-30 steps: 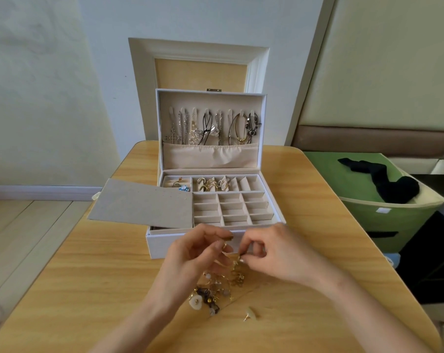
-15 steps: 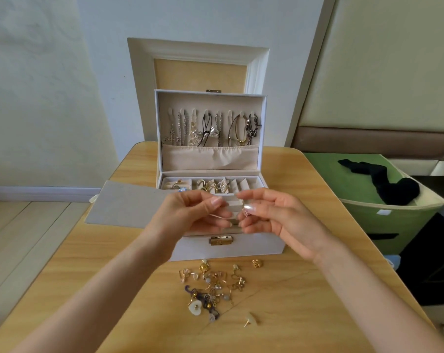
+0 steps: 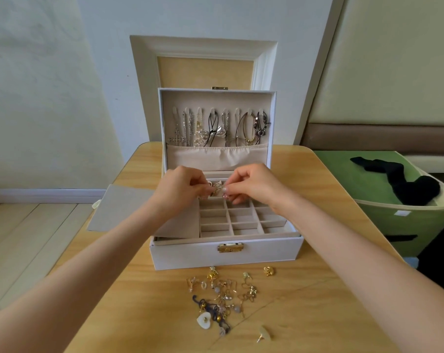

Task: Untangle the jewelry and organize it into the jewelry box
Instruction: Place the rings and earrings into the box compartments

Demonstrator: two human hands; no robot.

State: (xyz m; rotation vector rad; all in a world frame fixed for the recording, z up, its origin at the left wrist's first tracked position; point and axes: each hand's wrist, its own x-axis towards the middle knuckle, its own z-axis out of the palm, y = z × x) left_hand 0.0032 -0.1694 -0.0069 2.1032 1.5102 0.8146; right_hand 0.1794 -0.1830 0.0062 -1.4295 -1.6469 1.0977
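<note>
I see my left hand and right hand both pinching a small gold piece over the jewelry box tray's twelve o'clock edge, with the tangled pile on the table at the box's six o'clock.

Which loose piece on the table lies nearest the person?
The pale stud earring, alone and nearer the person than the tangled pile; the other stray, a gold piece, lies by the jewelry box.
</note>
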